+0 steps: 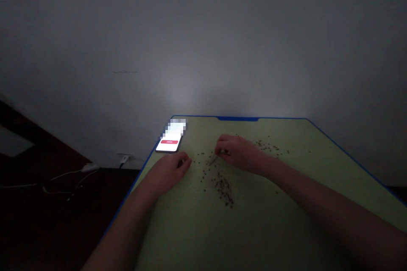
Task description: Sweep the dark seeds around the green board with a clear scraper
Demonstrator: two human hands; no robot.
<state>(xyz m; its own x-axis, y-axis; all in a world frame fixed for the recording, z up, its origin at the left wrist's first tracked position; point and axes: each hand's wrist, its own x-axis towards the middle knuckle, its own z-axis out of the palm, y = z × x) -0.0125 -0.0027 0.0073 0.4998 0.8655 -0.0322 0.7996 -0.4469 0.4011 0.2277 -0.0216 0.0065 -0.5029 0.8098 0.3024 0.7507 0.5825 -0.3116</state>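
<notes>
My right hand (pixel 237 151) is closed around a thin, slender tool (pixel 215 159), whose tip points down and left toward the tabletop; the dim light hides its exact kind. Below that tip lies a loose cluster of small dark bead-like grains (pixel 224 190), with more of them strewn around it. My left hand (pixel 171 170) rests at the table's left side with fingers curled toward the thumb. Whatever it may hold is too dark to make out. A few single grains lie just right of its fingertips.
A lit phone (pixel 170 135) lies at the table's back left. More dark grains (pixel 267 146) are scattered behind my right forearm. The pale green table (pixel 190 228) has a blue rim and stands against a wall (pixel 203 42). White cables (pixel 70 173) run at the lower left.
</notes>
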